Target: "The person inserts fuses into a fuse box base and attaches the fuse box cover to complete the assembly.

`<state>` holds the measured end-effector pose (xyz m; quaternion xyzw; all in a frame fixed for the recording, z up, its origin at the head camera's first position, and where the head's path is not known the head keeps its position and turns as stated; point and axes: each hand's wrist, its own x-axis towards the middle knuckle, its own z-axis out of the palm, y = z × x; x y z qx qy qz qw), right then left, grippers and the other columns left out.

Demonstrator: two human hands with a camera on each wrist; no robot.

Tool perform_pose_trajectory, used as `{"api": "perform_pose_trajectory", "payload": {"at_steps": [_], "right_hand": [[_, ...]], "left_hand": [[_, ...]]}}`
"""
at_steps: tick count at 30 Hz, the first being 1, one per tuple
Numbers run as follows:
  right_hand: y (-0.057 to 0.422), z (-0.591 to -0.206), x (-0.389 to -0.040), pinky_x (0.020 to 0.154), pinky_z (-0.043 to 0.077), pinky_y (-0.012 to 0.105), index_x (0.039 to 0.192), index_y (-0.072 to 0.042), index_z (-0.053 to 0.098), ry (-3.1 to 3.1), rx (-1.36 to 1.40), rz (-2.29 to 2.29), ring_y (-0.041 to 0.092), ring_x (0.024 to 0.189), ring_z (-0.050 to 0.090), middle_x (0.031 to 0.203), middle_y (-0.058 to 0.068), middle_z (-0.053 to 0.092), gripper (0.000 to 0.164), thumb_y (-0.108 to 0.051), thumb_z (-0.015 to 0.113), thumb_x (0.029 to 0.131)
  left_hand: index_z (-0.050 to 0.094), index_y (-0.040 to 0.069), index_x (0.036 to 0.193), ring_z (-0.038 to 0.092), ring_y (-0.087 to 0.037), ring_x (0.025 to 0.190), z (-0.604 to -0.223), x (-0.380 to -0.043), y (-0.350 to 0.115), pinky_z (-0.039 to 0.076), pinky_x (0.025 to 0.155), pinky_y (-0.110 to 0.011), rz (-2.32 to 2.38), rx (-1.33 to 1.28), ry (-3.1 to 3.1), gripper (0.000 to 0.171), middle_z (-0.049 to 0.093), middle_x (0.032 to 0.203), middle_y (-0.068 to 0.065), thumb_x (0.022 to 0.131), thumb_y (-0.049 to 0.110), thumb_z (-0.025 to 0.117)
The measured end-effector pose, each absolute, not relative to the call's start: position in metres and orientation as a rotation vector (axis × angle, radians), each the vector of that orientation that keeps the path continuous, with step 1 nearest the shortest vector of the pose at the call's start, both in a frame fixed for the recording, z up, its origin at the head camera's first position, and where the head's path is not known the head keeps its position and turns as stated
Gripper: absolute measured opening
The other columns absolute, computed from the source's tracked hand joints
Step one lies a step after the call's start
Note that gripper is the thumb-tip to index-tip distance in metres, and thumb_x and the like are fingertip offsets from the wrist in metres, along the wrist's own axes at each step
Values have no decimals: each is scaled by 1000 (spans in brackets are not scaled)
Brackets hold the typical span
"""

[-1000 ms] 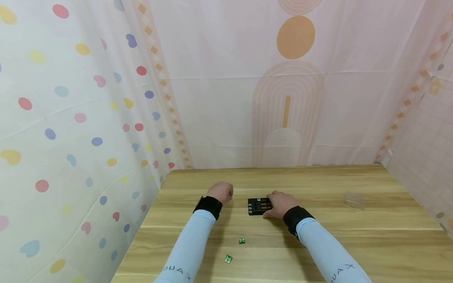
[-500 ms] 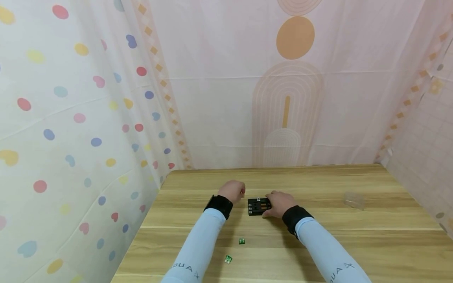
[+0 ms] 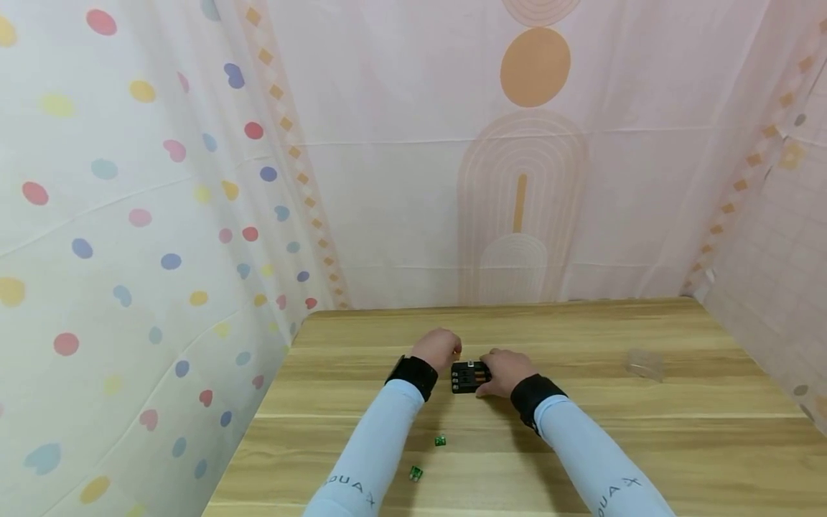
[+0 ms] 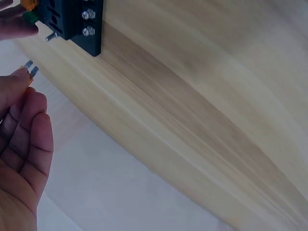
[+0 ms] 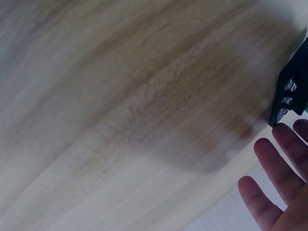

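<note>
Here, left hand (image 3: 437, 347) pinching fuse (image 4: 33, 72), right hand (image 3: 507, 372) gripping black block (image 3: 462, 378), green pieces (image 3: 416, 473) nearby, clear plastic (image 3: 645, 364) apart

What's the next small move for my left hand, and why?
I'd probably ease the left hand toward the black rectangular block with metal screws. It pinches a small orange piece with two metal prongs, apart from the block, prongs pointing its way; the right hand holds the block.

On the pale blue fabric sleeve (image 3: 371, 438) nearer the desk's (image 3: 711, 431) left edge, dark letters read "UA X" after a partly hidden character; the matching pale blue sleeve (image 3: 588, 449) nearer its right edge also shows "UA X".
</note>
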<state>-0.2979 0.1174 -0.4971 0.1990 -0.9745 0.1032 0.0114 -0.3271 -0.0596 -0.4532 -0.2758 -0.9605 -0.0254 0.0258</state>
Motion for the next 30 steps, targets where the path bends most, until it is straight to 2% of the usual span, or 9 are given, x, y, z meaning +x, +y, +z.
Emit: {"api": "perform_pose_trajectory", "payload": {"at_steps": [9,16,25,30], "right_hand": [[117,-502,-301,76,52,37,114,-10,72,-3022,650,362,18,82,62,95,1,65,53,-43,86,74],[117,-505,-302,73,52,35,110,-8,73,-2985,674,339,15,77,59,88,0,63,50,-41,87,74],[117,-506,-302,69,50,34,108,-7,73,-2967,679,342,14,73,57,85,0,60,48,-39,87,75],[117,-508,-302,67,50,33,102,-9,73,-2960,698,377,13,70,55,83,-1,59,42,-37,87,75]], "left_hand": [[77,10,94,66,-14,85,-463,-327,-51,53,76,-25,-81,-879,-2973,8,73,91,1,89,5,73],[78,11,94,67,-14,86,-464,-324,-46,53,77,-25,-53,-892,-3019,7,73,91,1,92,9,71],[78,12,90,66,-13,83,-470,-327,-44,53,74,-23,-36,-914,-2998,4,72,88,2,91,11,74],[77,12,88,66,-12,79,-474,-329,-44,52,71,-22,-25,-933,-2986,5,71,85,2,91,11,74]]}}
